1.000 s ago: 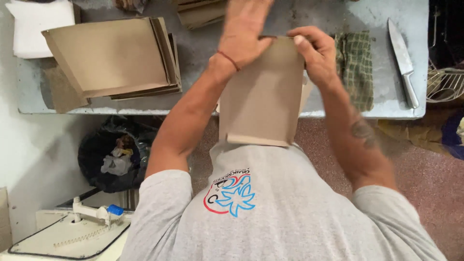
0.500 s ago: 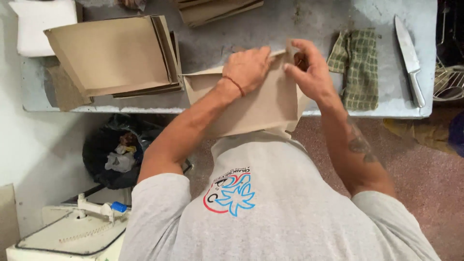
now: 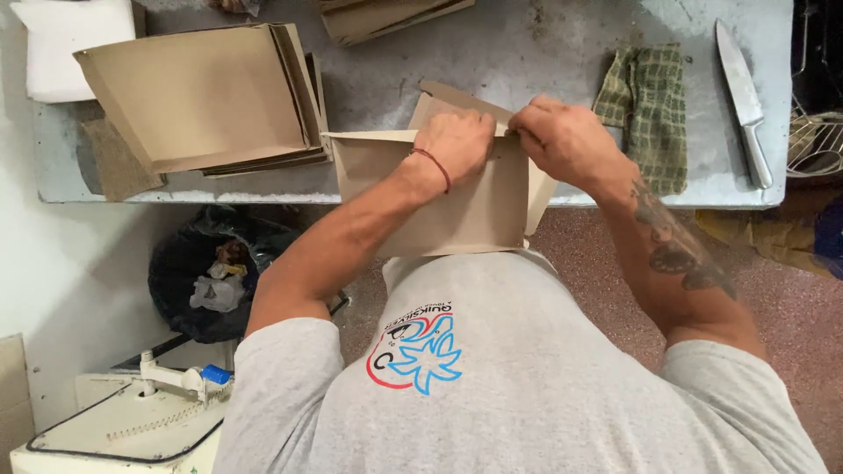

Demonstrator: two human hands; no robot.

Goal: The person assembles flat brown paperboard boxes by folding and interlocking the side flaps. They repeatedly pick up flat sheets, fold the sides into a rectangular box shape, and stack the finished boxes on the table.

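Observation:
A flat brown cardboard box blank (image 3: 465, 211) rests partly over the front edge of the grey worktable (image 3: 544, 53), leaning against my body. My left hand (image 3: 457, 145), with a red cord at the wrist, presses on the blank's upper edge. My right hand (image 3: 566, 140) pinches a folded flap at the top right of the same blank. Both hands grip the cardboard, close together.
A stack of folded cardboard pieces (image 3: 206, 96) lies at the left of the table, more cardboard (image 3: 386, 16) at the far edge. A green checked cloth (image 3: 650, 110) and a knife (image 3: 745, 96) lie at the right. A black rubbish bag (image 3: 206, 272) sits below the table, a white machine (image 3: 132, 421) bottom left.
The cardboard blank was held upright with my left hand raised high; it has come down toward the table edge, and both hands now fold its top flap.

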